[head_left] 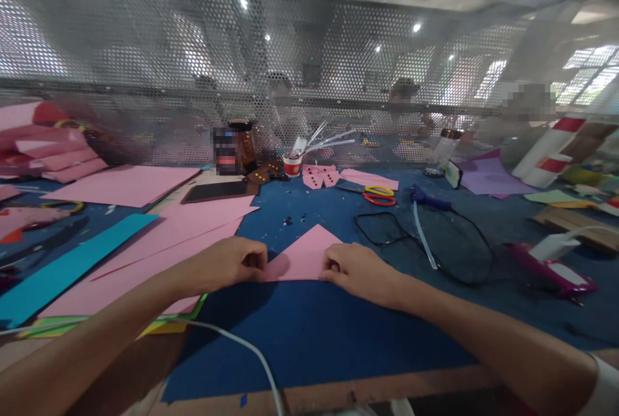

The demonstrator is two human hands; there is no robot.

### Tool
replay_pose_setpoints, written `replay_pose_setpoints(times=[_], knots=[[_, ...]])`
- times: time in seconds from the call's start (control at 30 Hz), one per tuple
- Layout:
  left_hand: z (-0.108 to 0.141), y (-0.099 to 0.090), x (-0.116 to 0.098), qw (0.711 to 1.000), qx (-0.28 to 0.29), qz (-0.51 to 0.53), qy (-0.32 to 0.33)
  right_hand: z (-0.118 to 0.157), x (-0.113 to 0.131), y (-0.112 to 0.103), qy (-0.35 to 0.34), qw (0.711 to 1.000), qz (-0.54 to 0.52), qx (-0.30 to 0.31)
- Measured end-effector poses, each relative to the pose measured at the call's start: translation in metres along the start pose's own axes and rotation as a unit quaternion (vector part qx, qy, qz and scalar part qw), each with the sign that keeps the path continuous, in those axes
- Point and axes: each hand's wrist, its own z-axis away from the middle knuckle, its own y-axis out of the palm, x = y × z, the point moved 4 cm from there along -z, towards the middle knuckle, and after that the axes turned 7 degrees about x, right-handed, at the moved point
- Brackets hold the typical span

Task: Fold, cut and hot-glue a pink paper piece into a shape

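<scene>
On the blue-covered table point(309, 338), a folded pink paper point(304, 255) lay between the two hands. The left hand point(246, 261) pinched its left corner; the right hand point(345, 267), fingers curled, gripped its right side. Beyond it lay yellow-and-red-handled scissors point(377, 194) and, farther right, a blue glue gun point(432, 199).

- Scissors point(380, 191) were laid near a glue gun point(430, 199).
- Sticks point(334, 142) were held in a cup point(292, 166).
- A teal strip point(80, 269) was laid at the left.
- A purple sheet point(491, 174) was spread near a jar point(442, 150).
- A cable point(264, 360) was draped in front.
</scene>
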Motion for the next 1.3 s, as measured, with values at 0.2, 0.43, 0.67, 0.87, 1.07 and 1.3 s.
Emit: replay_pose_setpoints(times=[0.2, 0.43, 0.67, 0.87, 1.07, 1.3], knots=[[-0.001, -0.001, 0.001, 1.0, 0.017, 0.013, 0.006, -0.001, 0.0, 0.001, -0.002, 1.0, 0.006, -0.003], [-0.001, -0.003, 0.006, 1.0, 0.028, 0.006, -0.006, -0.001, -0.001, 0.001, -0.002, 1.0, 0.003, -0.001], [0.003, -0.003, -0.009, 0.994, -0.004, -0.041, 0.1, -0.001, -0.001, 0.0, -0.005, 1.0, -0.003, -0.006], [0.006, 0.001, -0.013, 0.991, 0.003, -0.05, 0.126, -0.001, -0.001, 0.0, -0.002, 1.0, 0.004, 0.001], [0.01, 0.009, -0.015, 0.987, -0.037, -0.113, 0.108, -0.002, -0.002, 0.0, -0.003, 1.0, -0.008, -0.003], [0.011, 0.018, -0.019, 0.982, -0.071, -0.145, 0.1, -0.002, -0.003, 0.001, -0.01, 1.0, -0.009, -0.007]])
